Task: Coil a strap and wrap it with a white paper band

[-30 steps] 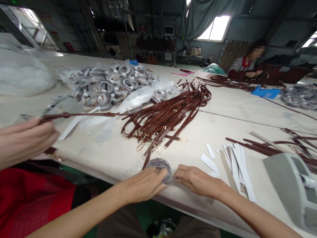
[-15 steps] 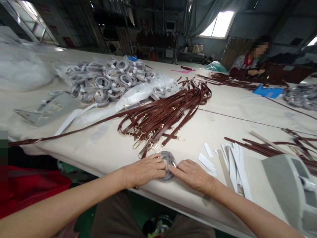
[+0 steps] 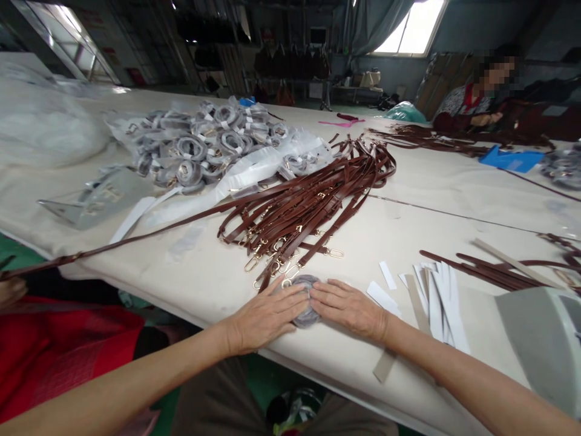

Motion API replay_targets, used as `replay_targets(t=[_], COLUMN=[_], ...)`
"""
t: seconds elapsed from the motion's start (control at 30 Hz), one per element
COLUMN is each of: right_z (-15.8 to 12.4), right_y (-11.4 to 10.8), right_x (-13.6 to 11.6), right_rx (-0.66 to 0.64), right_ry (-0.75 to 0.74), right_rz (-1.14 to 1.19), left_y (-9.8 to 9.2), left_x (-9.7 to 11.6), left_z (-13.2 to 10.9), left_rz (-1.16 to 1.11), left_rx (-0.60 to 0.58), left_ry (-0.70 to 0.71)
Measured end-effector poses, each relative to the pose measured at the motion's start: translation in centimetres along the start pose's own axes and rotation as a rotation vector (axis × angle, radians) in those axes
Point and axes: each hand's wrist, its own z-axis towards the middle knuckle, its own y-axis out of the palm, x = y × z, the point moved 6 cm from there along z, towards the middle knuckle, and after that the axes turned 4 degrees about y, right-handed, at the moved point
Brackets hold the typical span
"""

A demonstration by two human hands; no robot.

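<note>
A coiled strap in greyish wrapping [image 3: 305, 316] lies flat near the table's front edge. My left hand [image 3: 267, 312] rests on its left side with fingers stretched out. From the other side, my right hand [image 3: 347, 307] lies flat on the coil, fingers extended, the fingertips of both hands almost meeting over it. Much of the coil's top is hidden beneath the fingers. Just beyond it spreads a pile of brown straps [image 3: 308, 206] with gold-coloured clasps, its nearest clasp ends close to my left fingers.
Many wrapped coils [image 3: 190, 148] are heaped at the back left. White paper strips [image 3: 440, 303] and a grey tape dispenser [image 3: 540, 327] lie to the right. A co-worker [image 3: 481, 97] sits across the table [image 3: 422, 212]; someone in red [image 3: 77, 357] is at my left.
My fingers have gone from bent around the coil to stretched flat over it. The view has shifted slightly, and a person's hand now shows at the far left.
</note>
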Motion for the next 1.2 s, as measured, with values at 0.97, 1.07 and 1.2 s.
replay_targets(t=[0.97, 1.07, 1.2], right_z=[-4.4, -7.8, -10.4], right_y=[-8.1, -10.0, -11.0], right_x=[3.0, 3.2, 1.9], right_rx=[0.394, 0.453, 0.503], right_ry=[0.777, 0.941, 1.092], right_rz=[0.423, 0.370, 0.355], left_y=[0.8, 0.7, 0.9], left_x=[2.9, 2.1, 2.2], left_z=[1.2, 1.0, 1.0], left_rz=[0.150, 0.115, 0.125], left_rx=[0.152, 0.143, 0.177], left_ry=[-0.360, -0.313, -0.324])
